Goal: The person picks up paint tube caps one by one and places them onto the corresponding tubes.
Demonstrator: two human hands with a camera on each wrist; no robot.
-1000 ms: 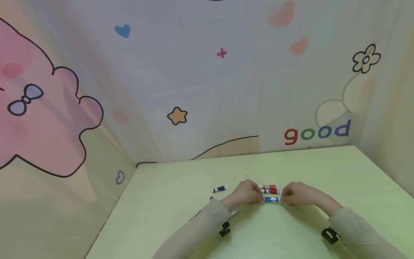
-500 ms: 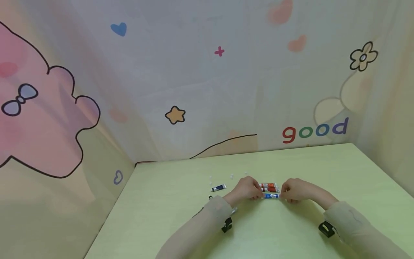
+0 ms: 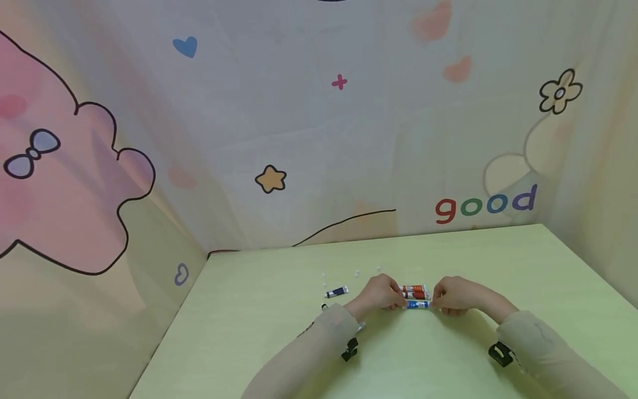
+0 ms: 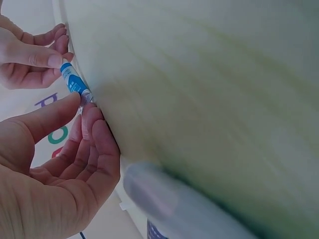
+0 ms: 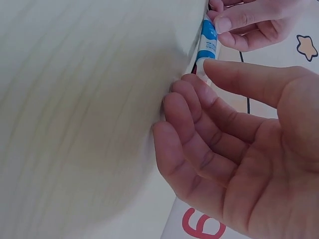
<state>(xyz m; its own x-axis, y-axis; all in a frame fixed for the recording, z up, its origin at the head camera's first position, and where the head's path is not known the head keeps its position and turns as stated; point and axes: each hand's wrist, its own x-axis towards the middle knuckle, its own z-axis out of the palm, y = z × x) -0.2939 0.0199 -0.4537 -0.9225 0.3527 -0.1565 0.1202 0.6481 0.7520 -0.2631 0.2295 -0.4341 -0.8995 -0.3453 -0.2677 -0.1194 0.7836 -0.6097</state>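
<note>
A blue paint tube (image 3: 417,304) lies crosswise between my hands, low over the table or on it. My left hand (image 3: 380,292) pinches its silvery left end with thumb and fingers, as the left wrist view shows. At the white right end, my right hand (image 3: 456,295) pinches between thumb and index finger; its other fingers are loosely bent. Just behind lie an orange-red tube (image 3: 414,288) and a darker red tube (image 3: 417,295), side by side, their left ends partly covered by my left hand.
A dark blue tube (image 3: 337,291) lies left of my left hand. Near my left sleeve (image 3: 319,343) are a silvery tube (image 3: 361,327) and a dark cap-like end (image 3: 325,307), both partly hidden. Small white bits (image 3: 357,273) are scattered farther back. A printed curtain (image 3: 319,138) borders the table (image 3: 239,310).
Both hands have shifted the blue paint tube slightly away from me, nearer the red tubes. The grip at each end looks the same. The head view has swayed a little.
</note>
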